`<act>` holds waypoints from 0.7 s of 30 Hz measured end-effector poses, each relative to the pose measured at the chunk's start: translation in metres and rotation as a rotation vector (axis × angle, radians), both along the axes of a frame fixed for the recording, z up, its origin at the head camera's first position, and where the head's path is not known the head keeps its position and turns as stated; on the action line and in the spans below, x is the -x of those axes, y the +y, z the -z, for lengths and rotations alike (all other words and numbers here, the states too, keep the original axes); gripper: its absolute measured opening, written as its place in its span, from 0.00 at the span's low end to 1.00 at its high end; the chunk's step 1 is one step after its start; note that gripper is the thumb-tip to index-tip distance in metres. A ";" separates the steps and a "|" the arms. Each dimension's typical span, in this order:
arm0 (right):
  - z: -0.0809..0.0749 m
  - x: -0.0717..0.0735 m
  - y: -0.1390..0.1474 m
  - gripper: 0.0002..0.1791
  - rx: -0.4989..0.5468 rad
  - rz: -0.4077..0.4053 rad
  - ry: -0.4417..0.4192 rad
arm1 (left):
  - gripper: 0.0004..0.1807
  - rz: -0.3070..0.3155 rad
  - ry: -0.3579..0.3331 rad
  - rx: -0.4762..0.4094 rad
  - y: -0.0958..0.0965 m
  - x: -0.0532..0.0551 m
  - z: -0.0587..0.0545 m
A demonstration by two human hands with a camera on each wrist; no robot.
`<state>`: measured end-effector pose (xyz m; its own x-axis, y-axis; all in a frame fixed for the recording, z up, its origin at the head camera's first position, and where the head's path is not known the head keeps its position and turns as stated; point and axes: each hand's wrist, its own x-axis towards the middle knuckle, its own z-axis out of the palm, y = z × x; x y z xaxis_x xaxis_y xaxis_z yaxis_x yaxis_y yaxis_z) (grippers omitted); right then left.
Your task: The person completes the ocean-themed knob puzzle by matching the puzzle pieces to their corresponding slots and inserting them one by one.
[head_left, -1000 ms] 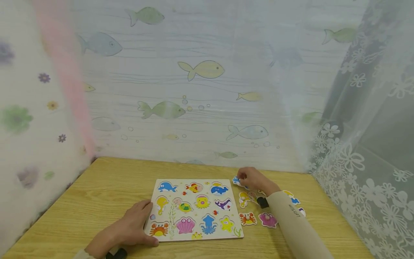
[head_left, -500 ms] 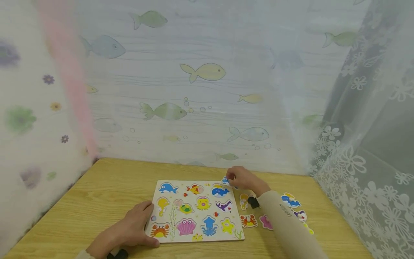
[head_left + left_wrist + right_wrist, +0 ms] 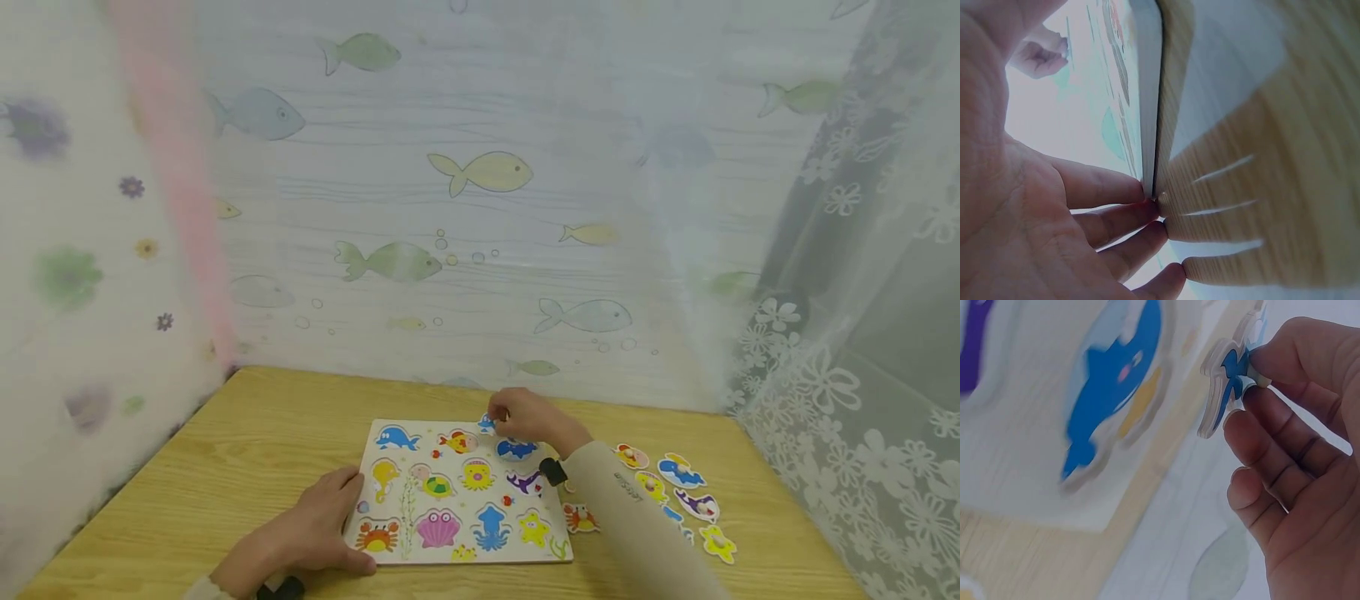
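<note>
A pale wooden puzzle board (image 3: 517,554) with sea-animal pictures in cut-out recesses lies on the table. My left hand (image 3: 318,525) rests against its left edge, thumb at the front corner. In the left wrist view, the fingers (image 3: 1116,225) reach down to the table beside the board's edge (image 3: 1149,112). My right hand (image 3: 531,417) pinches a blue dolphin puzzle piece (image 3: 486,423) between thumb and fingers, above the board's back edge. The right wrist view shows that piece (image 3: 1215,381) tilted edge-on, with the whale recess (image 3: 1110,381) nearby.
Right of the board lie several loose knobbed pieces: a whale (image 3: 680,472), a goldfish (image 3: 632,456), a purple shark (image 3: 697,506), a yellow star (image 3: 717,543) and a crab (image 3: 580,517). The right sleeve (image 3: 630,517) hides others. A fish-print curtain (image 3: 480,250) hangs behind the table.
My right hand has carried the dolphin piece left, from the loose pieces to over the board's back edge. The left hand stays at the board. The view has shifted slightly.
</note>
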<state>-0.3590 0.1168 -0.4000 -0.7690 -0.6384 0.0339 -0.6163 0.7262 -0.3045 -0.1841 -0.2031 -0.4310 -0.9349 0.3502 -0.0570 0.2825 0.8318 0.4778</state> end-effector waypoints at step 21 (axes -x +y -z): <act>-0.004 -0.005 -0.075 0.04 -0.034 -0.109 -0.023 | 0.66 0.003 0.025 0.006 -0.001 0.002 0.003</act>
